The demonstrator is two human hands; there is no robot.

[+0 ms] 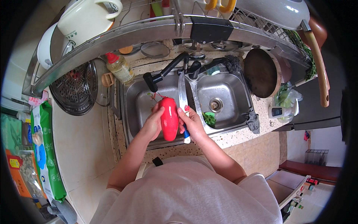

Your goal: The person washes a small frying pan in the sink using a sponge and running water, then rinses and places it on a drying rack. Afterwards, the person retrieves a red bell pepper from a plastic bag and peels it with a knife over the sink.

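Note:
A long, glossy red radish (169,119) is held upright over the left basin of the steel double sink (139,98) by my left hand (152,124), which grips it from the left side. Thin reddish stems show at its top. Close on the radish's right, my right hand (193,126) is closed around a kitchen knife (182,92) with a blue and white handle; the blade points away from me. A small red scrap (186,107) sits by the base of the blade, near my thumb. Green leaves (209,119) lie in the right basin.
A black faucet (167,67) reaches over the left basin. A bottle with a red pump (120,68) stands behind the sink's left corner. A round wooden board (262,73) leans at the right. A metal rack (112,30) with pots spans the top. A grey cloth (253,121) hangs on the sink's right edge.

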